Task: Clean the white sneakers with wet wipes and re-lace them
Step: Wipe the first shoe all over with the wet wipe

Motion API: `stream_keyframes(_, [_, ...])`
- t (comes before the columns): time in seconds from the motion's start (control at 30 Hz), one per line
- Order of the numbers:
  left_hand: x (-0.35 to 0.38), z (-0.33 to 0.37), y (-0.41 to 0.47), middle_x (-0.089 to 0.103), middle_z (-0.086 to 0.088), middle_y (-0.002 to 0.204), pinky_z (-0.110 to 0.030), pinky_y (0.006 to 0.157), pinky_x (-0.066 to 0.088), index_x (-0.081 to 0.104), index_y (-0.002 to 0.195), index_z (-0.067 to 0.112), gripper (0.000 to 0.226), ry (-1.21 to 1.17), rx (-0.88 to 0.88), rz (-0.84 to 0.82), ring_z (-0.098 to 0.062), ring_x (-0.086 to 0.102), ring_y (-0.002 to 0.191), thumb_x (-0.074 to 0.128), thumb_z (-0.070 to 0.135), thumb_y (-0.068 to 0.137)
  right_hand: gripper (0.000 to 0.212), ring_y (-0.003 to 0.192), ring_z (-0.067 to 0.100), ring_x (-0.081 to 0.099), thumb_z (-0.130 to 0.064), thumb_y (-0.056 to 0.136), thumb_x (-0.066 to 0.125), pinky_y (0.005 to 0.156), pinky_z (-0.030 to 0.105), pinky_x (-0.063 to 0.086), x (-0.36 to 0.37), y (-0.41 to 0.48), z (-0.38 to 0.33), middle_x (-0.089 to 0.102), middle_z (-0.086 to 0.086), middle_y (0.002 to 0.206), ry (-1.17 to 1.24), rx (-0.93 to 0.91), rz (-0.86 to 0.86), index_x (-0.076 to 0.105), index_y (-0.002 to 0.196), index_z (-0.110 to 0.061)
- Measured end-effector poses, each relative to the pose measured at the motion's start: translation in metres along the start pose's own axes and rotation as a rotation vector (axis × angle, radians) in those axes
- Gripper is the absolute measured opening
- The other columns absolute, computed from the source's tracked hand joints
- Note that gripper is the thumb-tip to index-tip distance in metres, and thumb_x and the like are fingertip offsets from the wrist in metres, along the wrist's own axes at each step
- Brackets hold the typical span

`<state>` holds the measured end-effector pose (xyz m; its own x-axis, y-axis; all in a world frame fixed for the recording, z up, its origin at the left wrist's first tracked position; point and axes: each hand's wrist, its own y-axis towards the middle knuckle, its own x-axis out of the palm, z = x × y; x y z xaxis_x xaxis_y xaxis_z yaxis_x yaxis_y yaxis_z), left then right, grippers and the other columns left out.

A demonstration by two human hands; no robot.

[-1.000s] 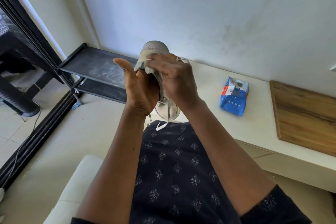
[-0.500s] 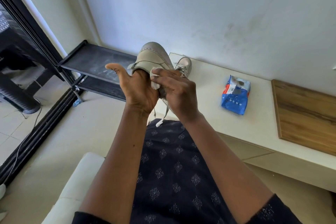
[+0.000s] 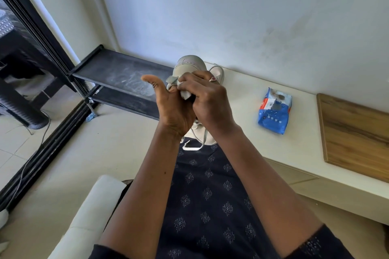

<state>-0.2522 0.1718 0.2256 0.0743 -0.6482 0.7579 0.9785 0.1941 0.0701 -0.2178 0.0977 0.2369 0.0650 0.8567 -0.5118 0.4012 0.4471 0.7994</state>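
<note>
held sneaker: up in the air in front of the person, over the left end of the counter; toe cap up and away, rear part showing below the hands.
wet wipe: bunched white wad, pressed on the sneaker's upper just under the toe cap.
right hand: fingers curled, pinching the wet wipe against the shoe; ring on one finger.
left hand: wraps the held sneaker from the left and carries it; thumb sticks out free, up and left; fingers hidden behind the shoe and the right hand.
lace: loose, hangs from under the hands, end lies at the edge of the dark patterned garment.
second sneaker: on the counter near the wall, only a sliver shows behind the right knuckles; upright or tipped, can't tell.
wipes pack: blue, flat on the counter, right of the hands, well apart from both shoes, between them and the wooden board.
wooden board: flat on the counter's right part, runs out of frame.
black rack: two shelves, left of the counter, along the wall; pale scuffs on the top shelf; whether it touches the counter is hidden.
door frame: black, far left, beside the rack.
white cushion: lower left, just beside the person's lap.
</note>
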Motion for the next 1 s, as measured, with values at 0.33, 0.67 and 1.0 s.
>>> stream_keyframes(0.33, [0.005, -0.009, -0.001, 0.065, -0.009, 0.102, -0.034, 0.092, 0.045, 0.055, 0.113, 0.003, 0.109, 0.053, -0.002, 0.034, -0.023, 0.059, 0.104, -0.004, 0.084, 0.072, 0.023, 0.069, 0.025, 0.061, 0.018, 0.064, 0.059, 0.061, 0.028, 0.048, -0.007, 0.015, 0.006, 0.066, 0.004, 0.068, 0.016, 0.024, -0.099, 0.068, 0.068, -0.002])
stream_keyframes(0.67, [-0.008, 0.004, 0.004, 0.053, -0.019, 0.111, -0.044, 0.109, 0.031, 0.047, 0.123, -0.002, 0.115, -0.122, 0.050, 0.056, -0.032, 0.048, 0.109, 0.001, 0.089, 0.068, 0.025, 0.083, 0.024, 0.069, 0.010, 0.075, 0.053, 0.074, 0.029, 0.053, -0.008, -0.018, 0.007, 0.072, 0.012, 0.089, 0.008, 0.110, 0.081, 0.073, 0.086, 0.001])
stream_keyframes(1.0, [-0.020, 0.000, 0.007, 0.050, -0.017, 0.119, -0.034, 0.102, 0.038, 0.037, 0.136, -0.004, 0.107, -0.283, 0.098, 0.166, -0.028, 0.049, 0.109, 0.009, 0.083, 0.079, 0.029, 0.084, 0.028, 0.067, 0.017, 0.074, 0.050, 0.074, 0.035, 0.054, 0.001, -0.034, 0.005, 0.072, 0.014, 0.093, -0.053, 0.028, 0.073, 0.073, 0.086, 0.004])
